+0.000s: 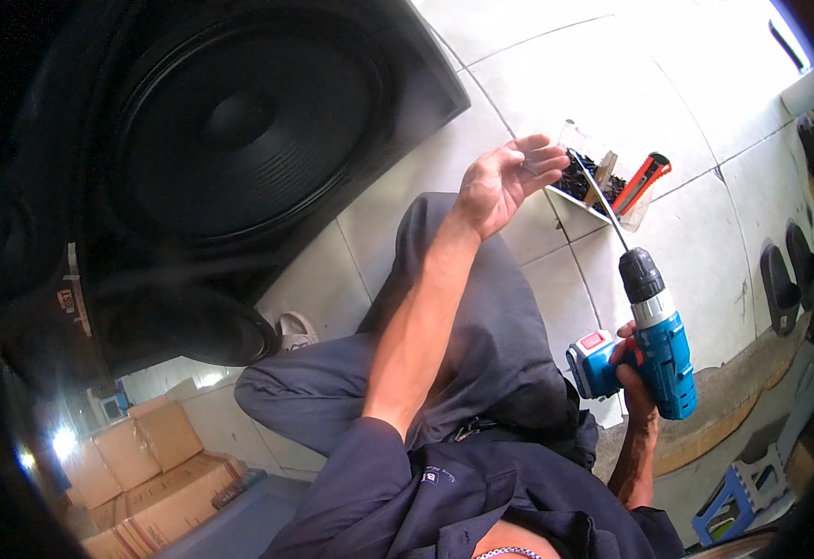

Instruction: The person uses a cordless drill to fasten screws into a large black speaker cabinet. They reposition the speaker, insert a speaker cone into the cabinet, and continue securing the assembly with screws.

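Observation:
In my right hand (637, 373) is a blue cordless drill (671, 359) with a black chuck, my fingers wrapped round its grip. From the chuck a long thin metal bit (603, 200) points up and left. My left hand (509, 182) is raised with the palm up and fingers stretched out, close to the far end of the bit. A small dark spot shows by its fingers, too small to make out. Beyond it, a clear tray (638, 224) on the floor holds many black screws (576, 180), a wooden piece (603, 177) and an orange utility knife (644, 183).
A large black loudspeaker cabinet (398, 154) fills the left. Pale floor tiles (556, 65) lie ahead. Dark slippers (781, 289) are at the right, near a blue and white folding stool (738, 494). Cardboard boxes (137, 456) stand at the lower left.

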### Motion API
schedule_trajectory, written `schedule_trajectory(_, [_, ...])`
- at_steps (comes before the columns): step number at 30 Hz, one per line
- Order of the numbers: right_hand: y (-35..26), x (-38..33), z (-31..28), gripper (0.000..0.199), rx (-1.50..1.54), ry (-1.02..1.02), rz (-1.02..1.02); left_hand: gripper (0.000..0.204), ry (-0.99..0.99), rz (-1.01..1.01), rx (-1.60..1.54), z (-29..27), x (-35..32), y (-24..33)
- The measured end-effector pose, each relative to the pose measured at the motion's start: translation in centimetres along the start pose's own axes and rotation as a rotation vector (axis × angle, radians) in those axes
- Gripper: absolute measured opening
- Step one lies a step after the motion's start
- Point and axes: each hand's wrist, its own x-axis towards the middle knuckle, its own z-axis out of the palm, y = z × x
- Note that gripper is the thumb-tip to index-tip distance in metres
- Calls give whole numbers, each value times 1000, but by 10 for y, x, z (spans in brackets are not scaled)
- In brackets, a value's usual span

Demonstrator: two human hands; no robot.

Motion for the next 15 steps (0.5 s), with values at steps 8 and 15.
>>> schedule_trajectory(8, [2,9,1,78,1,-96,-69,12,194,2,133,-6,-36,30])
schedule_trajectory(15, [-11,17,-7,68,-63,-276,-82,18,189,58,223,9,-56,52])
